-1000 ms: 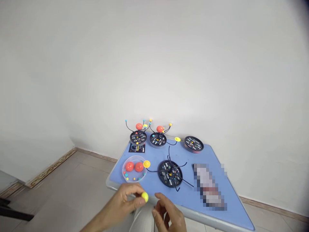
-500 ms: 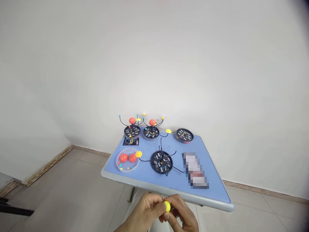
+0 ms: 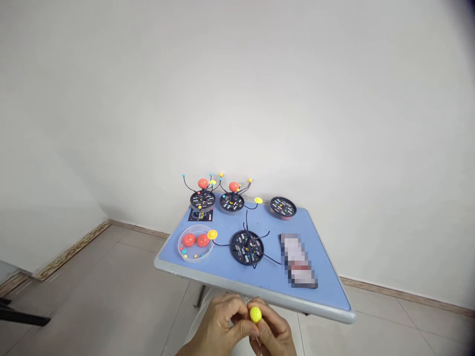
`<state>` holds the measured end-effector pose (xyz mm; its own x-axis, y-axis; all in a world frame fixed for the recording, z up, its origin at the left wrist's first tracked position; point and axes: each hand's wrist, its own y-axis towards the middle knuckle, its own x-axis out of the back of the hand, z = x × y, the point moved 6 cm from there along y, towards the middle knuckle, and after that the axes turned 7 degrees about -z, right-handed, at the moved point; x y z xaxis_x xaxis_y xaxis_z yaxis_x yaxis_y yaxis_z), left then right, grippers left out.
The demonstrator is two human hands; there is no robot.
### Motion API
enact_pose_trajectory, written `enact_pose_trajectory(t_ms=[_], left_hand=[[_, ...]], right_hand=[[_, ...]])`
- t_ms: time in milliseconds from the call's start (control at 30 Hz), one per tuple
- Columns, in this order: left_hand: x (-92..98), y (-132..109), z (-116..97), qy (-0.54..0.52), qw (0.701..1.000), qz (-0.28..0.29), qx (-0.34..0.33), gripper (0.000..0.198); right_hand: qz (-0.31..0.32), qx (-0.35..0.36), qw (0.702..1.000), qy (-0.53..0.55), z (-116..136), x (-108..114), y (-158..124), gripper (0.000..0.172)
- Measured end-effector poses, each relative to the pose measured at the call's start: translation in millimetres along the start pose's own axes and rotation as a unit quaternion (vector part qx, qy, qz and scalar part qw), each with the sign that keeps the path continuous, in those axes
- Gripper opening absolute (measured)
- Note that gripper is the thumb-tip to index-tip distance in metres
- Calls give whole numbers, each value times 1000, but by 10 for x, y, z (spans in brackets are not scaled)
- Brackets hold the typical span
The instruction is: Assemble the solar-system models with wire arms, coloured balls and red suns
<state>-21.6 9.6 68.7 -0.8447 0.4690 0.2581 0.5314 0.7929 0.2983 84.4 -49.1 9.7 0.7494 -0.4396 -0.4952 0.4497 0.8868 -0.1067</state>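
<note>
The left hand (image 3: 217, 329) and right hand (image 3: 274, 336) are together, pinching a yellow ball (image 3: 256, 314) — just below the edge of the blue bench (image 3: 222, 277) — and past that edge sit a clear dish (image 3: 195, 243) of red balls and a black round stand (image 3: 246, 247) with wires.

Right hand (image 3: 274, 336) now closed in from 3 o'clock, fingers joining left hand (image 3: 217, 329) on yellow ball (image 3: 256, 314). Ball shifted from 8 o'clock of table (image 3: 267, 282) to 6 o'clock, just below near rim. Table sits smaller and higher in view, head pulled back.
</note>
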Motion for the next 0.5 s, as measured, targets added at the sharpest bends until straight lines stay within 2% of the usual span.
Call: enact_pose_trajectory(t_ms=[133, 200, 267, 367, 500], left_hand=[[108, -70, -40, 54, 990, -71, -107, 9], [126, -90, -96, 63, 984, -70, -154, 15], [109, -94, -148, 67, 980, -38, -182, 26], [98, -80, -177, 34, 985, -1, -168, 25], [128, -67, -121, -32, 994, -15, -103, 19]], right_hand=[[7, -27, 1000, 13, 28, -81, -31, 35], [23, -34, 999, 12, 49, -121, -44, 37], [39, -44, 998, 5, 54, -150, -55, 40], [48, -50, 998, -12, 57, -161, -70, 44], [55, -58, 997, -18, 73, -176, -97, 47]])
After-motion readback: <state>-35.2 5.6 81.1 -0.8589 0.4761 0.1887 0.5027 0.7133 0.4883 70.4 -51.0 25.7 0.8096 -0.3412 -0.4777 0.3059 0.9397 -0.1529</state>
